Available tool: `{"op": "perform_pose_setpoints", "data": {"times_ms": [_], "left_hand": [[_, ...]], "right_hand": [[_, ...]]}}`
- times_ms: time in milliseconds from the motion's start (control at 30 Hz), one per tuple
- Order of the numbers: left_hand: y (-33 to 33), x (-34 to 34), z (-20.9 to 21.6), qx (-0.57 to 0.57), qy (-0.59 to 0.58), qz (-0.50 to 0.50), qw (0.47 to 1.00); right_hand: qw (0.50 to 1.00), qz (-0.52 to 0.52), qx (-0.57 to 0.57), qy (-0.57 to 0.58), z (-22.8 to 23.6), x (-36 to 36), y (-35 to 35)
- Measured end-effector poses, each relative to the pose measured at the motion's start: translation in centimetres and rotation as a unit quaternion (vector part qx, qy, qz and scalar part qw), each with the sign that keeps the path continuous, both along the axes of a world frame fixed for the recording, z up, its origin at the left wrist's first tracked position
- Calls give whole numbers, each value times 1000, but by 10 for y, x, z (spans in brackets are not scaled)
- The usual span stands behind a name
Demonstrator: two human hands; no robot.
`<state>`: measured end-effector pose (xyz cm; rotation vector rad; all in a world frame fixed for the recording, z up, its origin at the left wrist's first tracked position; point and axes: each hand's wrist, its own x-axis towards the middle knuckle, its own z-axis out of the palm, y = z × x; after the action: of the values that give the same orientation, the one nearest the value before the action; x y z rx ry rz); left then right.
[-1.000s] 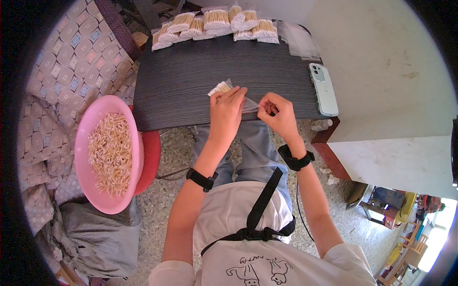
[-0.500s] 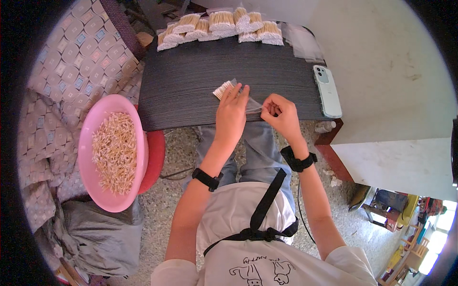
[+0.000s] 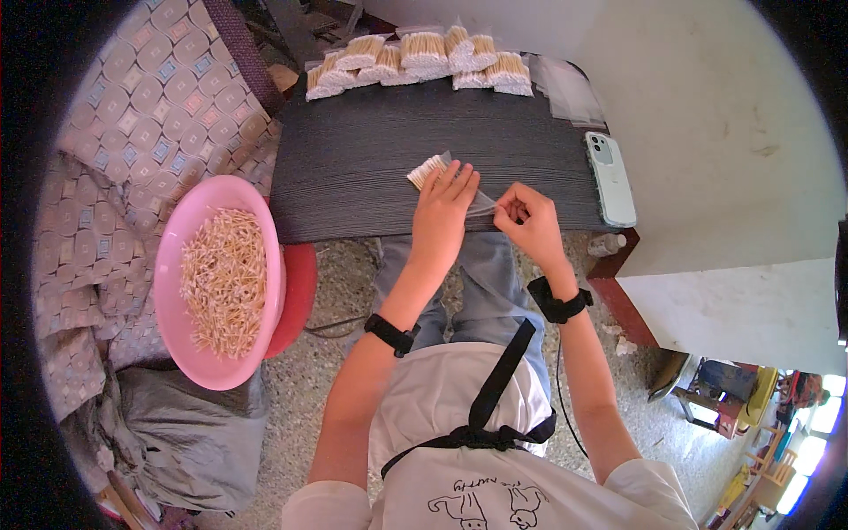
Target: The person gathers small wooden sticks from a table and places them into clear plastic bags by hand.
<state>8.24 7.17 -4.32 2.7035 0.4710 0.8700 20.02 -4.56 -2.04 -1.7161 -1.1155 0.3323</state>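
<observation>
A clear plastic bag (image 3: 482, 204) with a bundle of cotton swabs (image 3: 426, 171) in it lies near the front edge of the black table (image 3: 353, 168). Flat across the bag rests my left hand (image 3: 443, 208), its fingers stretched out, with the swabs' white tips showing past them on the left. My right hand (image 3: 530, 216) pinches the bag's right end between thumb and fingertips. Part of the bag is hidden beneath the left hand.
Several filled bags of cotton swabs (image 3: 424, 55) are piled along the table's far edge. Flat clear bags (image 3: 570, 93) and a pale phone (image 3: 609, 179) lie at the right. Left of the table, a pink basin (image 3: 168, 291) of loose swabs stands on a red stool (image 3: 299, 296).
The whole view has shifted slightly, moving the scene a little right in the picture. The left hand still lies on the bag and the right still pinches its end.
</observation>
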Motion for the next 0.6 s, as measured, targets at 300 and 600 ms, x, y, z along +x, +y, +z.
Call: {"op": "perform_pose_setpoints", "data": {"times_ms": [300,600], "left_hand": [[3,3,-4,-60,-35,-24,997],[6,-2,-18,-25,-31,-2,999]], "right_hand": [[999,-18,-9,-27,-1,0,-3],[988,36,129,80,74,-18,-36]]}}
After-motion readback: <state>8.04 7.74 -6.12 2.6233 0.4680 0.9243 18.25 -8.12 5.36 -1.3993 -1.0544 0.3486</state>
